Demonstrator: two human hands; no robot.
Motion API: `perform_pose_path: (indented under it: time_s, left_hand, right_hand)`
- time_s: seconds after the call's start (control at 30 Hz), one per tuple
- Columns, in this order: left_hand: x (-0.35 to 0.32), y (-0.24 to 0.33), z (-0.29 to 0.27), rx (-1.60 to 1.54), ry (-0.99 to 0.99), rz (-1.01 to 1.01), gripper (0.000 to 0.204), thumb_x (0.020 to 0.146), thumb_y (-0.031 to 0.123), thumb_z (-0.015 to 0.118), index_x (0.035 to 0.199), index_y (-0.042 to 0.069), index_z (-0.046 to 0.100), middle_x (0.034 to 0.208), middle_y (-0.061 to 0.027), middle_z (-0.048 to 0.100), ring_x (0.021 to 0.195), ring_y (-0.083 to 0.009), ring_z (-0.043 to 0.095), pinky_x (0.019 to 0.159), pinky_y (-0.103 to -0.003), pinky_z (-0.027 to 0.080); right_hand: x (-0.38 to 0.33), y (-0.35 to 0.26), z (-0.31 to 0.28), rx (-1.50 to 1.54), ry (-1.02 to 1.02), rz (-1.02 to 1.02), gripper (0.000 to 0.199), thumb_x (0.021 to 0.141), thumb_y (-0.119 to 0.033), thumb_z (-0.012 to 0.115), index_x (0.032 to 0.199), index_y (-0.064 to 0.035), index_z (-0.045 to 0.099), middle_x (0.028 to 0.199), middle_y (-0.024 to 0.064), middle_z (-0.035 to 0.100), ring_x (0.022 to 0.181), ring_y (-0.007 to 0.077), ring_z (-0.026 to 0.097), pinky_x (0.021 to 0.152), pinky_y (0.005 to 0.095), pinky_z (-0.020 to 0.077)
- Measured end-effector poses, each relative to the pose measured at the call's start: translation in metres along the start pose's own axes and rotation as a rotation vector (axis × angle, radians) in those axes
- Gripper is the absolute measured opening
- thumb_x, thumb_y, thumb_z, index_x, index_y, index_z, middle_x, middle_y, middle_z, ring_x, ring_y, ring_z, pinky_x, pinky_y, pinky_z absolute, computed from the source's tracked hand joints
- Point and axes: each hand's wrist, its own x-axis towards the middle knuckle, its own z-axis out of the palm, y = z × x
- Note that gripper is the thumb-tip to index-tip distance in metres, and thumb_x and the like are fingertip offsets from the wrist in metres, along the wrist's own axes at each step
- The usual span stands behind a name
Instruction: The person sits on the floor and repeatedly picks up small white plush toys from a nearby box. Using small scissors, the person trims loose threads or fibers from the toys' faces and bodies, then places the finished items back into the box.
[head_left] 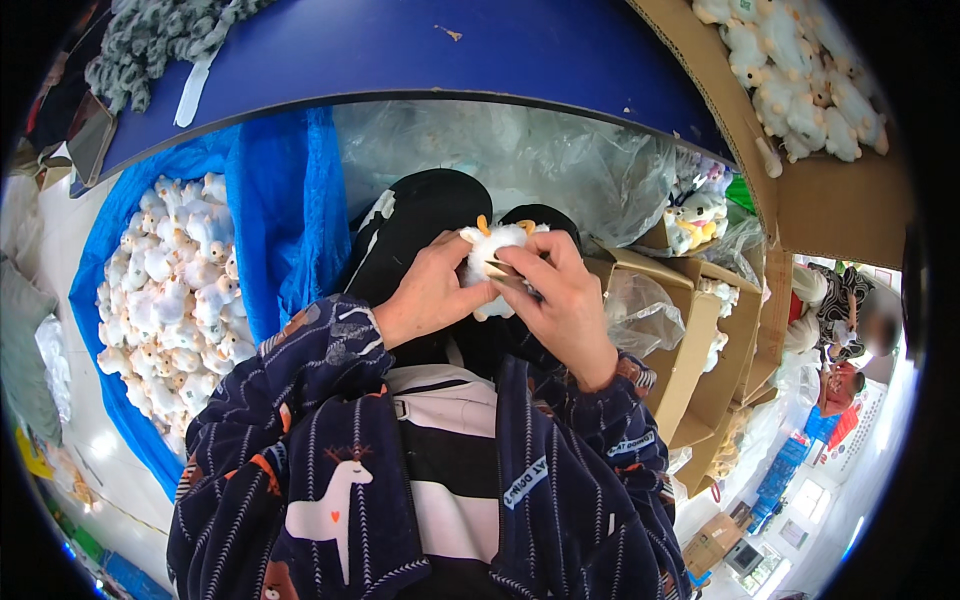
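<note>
Both hands grip a small white plush toy [492,250] over the lap, left hand [430,295] pinching its side, right hand [562,300] pressing a brown tag [505,272] against it, which could slip if the fingers loosen.

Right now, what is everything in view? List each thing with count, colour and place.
small plush toy: one, white with orange horns, centre, held in both hands
card tag: one, brown, at the toy, under the right fingers
blue bag of plush toys: one, many white toys, left
cardboard boxes: several, brown, right, some with toys
large box of plush toys: one, brown, upper right
blue table: one, top
clear plastic sheet: one, under the table edge
left hand: grip on the toy
right hand: grip on toy and tag
</note>
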Motion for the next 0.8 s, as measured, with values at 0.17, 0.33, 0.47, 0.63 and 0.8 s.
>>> perform_pose_path:
  time_s: [0.17, 0.33, 0.47, 0.63, 0.8]
  left_hand:
    - [0.008, -0.006, 0.002, -0.274, -0.02, -0.09, 0.04, 0.078, 0.018, 0.067, 0.108, -0.005, 0.054, 0.094, -0.0127, 0.061, 0.081, -0.018, 0.061, 0.071, -0.029, 0.049]
    - [0.019, -0.002, -0.009, -0.596, -0.037, -0.194, 0.036, 0.086, 0.019, 0.065, 0.114, -0.001, 0.054, 0.104, -0.0071, 0.062, 0.092, -0.0132, 0.059, 0.081, -0.027, 0.048]
    - [0.023, -0.006, -0.009, -0.437, -0.119, -0.2, 0.035, 0.089, 0.025, 0.06, 0.111, -0.003, 0.056, 0.099, -0.0072, 0.063, 0.088, -0.0129, 0.059, 0.077, -0.026, 0.048]
    - [0.024, 0.003, -0.023, 0.127, -0.063, -0.005, 0.038, 0.085, 0.029, 0.061, 0.104, -0.004, 0.058, 0.073, -0.0119, 0.062, 0.063, -0.0231, 0.06, 0.058, -0.032, 0.047]
    - [-0.009, 0.015, -0.031, 0.157, -0.035, 0.223, 0.042, 0.072, 0.011, 0.074, 0.109, 0.004, 0.058, 0.071, -0.0038, 0.055, 0.056, -0.0117, 0.05, 0.052, -0.024, 0.043]
  right_hand:
    - [0.014, 0.01, -0.004, 0.274, 0.058, 0.047, 0.025, 0.07, -0.001, 0.069, 0.094, -0.0063, 0.065, 0.094, 0.0052, 0.055, 0.068, 0.0139, 0.057, 0.056, 0.0246, 0.0455]
    - [-0.019, 0.017, -0.013, 0.295, 0.183, 0.205, 0.031, 0.07, 0.0, 0.072, 0.1, -0.0032, 0.065, 0.093, 0.0062, 0.061, 0.067, 0.0082, 0.054, 0.055, 0.0191, 0.0416]
    - [-0.035, 0.014, 0.016, 0.132, 0.159, -0.025, 0.035, 0.067, 0.0, 0.075, 0.099, -0.0062, 0.063, 0.084, 0.0074, 0.06, 0.064, 0.0188, 0.061, 0.054, 0.0281, 0.0497]
    - [-0.038, 0.026, 0.024, 0.09, 0.147, -0.099, 0.031, 0.066, 0.003, 0.072, 0.094, -0.0063, 0.061, 0.081, 0.0065, 0.058, 0.062, 0.0207, 0.061, 0.052, 0.0288, 0.0483]
    - [-0.043, 0.027, 0.03, 0.15, 0.151, 0.034, 0.037, 0.067, 0.004, 0.07, 0.101, -0.0066, 0.058, 0.086, 0.0073, 0.058, 0.065, 0.0213, 0.061, 0.054, 0.0298, 0.0487]
